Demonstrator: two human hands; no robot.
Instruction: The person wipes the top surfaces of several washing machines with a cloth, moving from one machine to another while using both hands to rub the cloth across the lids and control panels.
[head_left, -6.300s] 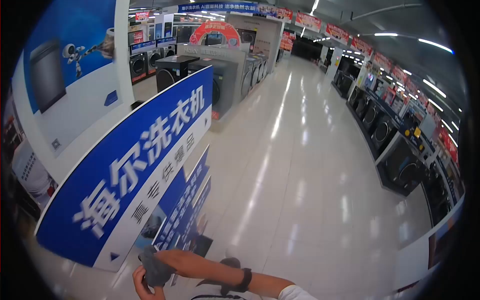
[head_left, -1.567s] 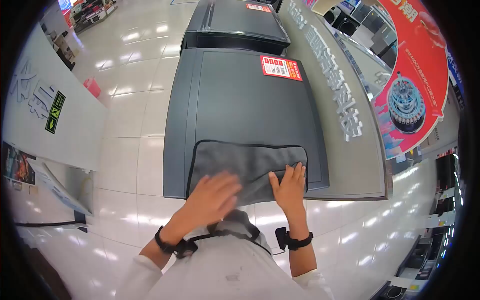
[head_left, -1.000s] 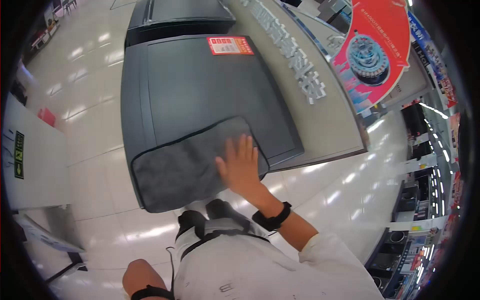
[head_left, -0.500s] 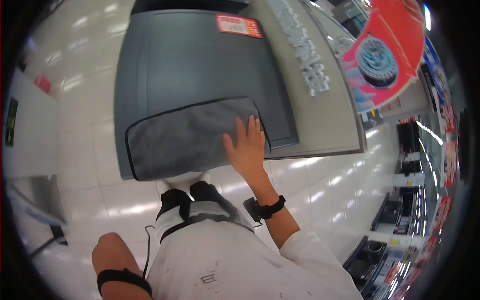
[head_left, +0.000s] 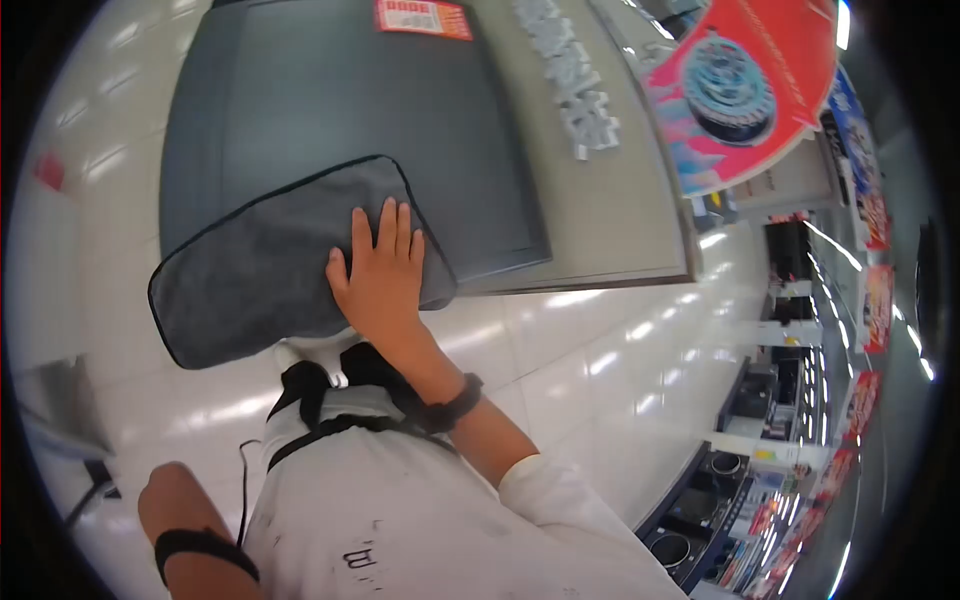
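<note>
**1. R hand (head_left: 378, 275).** The grip is open and flat, palm down, fingers extended. It presses on the grey cloth (head_left: 250, 265). Nothing is pinched; contact is by palm and finger pads only.

**2. Cloth posn.** The cloth is spread flat on the dark grey machine top (head_left: 330, 90), at its near edge. The near-left corner of the cloth overhangs the front edge, w/ white floor (head_left: 600, 380) beneath.

**3. Key relation.** The cloth's long axis runs lower left to upper right in the head view, approx. along the machine's front edge. The R hand sits on the right end of that axis, fingertips pointing away from the body toward the machine's rear. Most of the cloth therefore lies left of the grip. Bare machine top lies ahead of the fingertips and to their right.

**4. L hand (head_left: 168, 488).** It is low at the person's side, well apart from cloth and machine. Open or closed cannot be told, as it is blurred at the frame edge. The R hand is nearer by far.

**5. Ref. items.** A red label (head_left: 423, 17) sits at the far edge of the machine top, well apart from the cloth. A grey ledge w/ raised letters (head_left: 570, 80) is just beside the machine, right side.
</note>
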